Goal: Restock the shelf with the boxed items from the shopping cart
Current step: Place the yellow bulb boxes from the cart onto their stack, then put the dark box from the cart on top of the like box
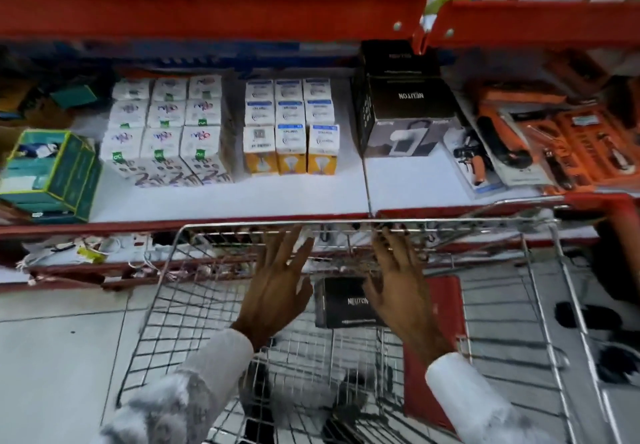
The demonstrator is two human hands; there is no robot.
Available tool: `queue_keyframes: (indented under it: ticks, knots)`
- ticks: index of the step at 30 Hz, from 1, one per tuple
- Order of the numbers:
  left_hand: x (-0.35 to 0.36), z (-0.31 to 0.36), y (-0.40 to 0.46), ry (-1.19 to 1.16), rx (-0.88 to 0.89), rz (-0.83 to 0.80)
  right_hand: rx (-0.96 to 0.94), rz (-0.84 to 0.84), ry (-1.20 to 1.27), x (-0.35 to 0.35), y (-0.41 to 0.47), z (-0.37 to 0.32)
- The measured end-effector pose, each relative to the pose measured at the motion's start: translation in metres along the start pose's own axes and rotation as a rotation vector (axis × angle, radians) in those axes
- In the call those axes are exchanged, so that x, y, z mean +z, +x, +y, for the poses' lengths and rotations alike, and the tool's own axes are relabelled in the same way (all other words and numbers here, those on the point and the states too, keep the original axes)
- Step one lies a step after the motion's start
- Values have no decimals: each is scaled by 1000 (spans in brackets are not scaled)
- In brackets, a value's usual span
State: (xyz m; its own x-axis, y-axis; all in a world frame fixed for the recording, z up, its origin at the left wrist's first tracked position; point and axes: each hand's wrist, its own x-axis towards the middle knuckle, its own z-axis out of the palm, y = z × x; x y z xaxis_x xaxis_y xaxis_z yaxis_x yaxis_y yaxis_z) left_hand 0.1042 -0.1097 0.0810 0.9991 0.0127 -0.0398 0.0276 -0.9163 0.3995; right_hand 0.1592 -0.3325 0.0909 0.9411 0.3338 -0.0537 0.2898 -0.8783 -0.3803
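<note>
A black Neuton box (341, 303) lies in the wire shopping cart (540, 270), partly covered by my right hand. My left hand (278, 282) hovers above the cart just left of that box, fingers spread, holding nothing. My right hand (396, 281) is over the box's right part with fingers apart; whether it touches the box I cannot tell. On the white shelf (242, 194) stand two stacked black Neuton boxes (408, 111) at centre right.
White bulb boxes (166, 125) and yellow-white bulb boxes (289, 125) fill the shelf's middle. A green box (52, 173) sits at the left, orange tool packs (561, 146) at the right. A red shelf beam (207, 14) runs overhead. A red panel (443, 339) lies in the cart.
</note>
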Motion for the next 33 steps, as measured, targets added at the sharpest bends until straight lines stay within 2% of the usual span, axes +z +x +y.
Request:
queue_keyframes:
  ticks: [3, 7, 9, 12, 17, 20, 25, 28, 33]
  knots:
    - [50, 9, -17, -215, -212, -127, 229, -90, 221, 22, -21, 27]
    - [92, 32, -16, -591, -659, -234, 539, -331, 422, 47, -23, 50]
    - [106, 40, -13, -713, -791, -273, 648, -475, 489, 56, -20, 57]
    - [129, 38, -16, -767, -776, -324, 684, -570, 556, 64, -15, 63]
    - [100, 51, -22, -829, -784, -241, 723, -496, 703, 40, -12, 61]
    - [57, 62, -22, -837, -716, -142, 642, -430, 765, 8, -7, 57]
    - [-17, 71, -16, -691, -622, -6, 528, -316, 792, -54, 2, 47]
    - [-61, 79, -7, -598, -581, 135, 452, -268, 803, -94, 9, 35]
    - [-126, 106, 12, -384, -411, 406, 374, -192, 854, -161, 25, 12]
